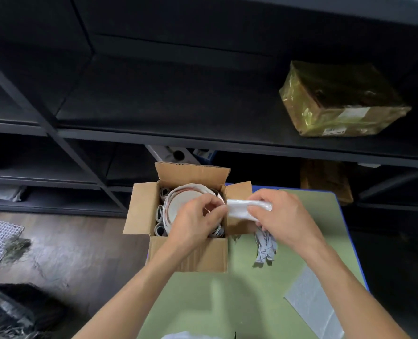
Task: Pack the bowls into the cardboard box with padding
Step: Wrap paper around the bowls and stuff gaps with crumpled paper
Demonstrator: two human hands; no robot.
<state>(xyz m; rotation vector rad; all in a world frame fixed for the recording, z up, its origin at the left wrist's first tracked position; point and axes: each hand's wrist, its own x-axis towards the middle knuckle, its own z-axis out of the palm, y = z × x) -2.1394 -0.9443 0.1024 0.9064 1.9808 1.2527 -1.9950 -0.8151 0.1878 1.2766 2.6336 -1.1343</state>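
An open cardboard box [144, 206] stands at the left edge of the green table [227, 297]. Inside it lies a stack of white bowls [182, 200] with a reddish rim, ringed by rolled paper padding [159, 214] along the left wall. My left hand [197, 220] hovers over the box and pinches one end of a white roll of padding [239, 208]. My right hand [285, 216] grips the other end of that roll just right of the box. A crumpled strip of printed paper [266, 248] hangs below my right hand.
A flat sheet of bubble wrap [312, 299] lies on the table at the right. Dark metal shelving [154, 138] rises behind, with a parcel wrapped in yellow tape [340, 104] on it. Wooden floor and dark bags [14, 311] are at the left.
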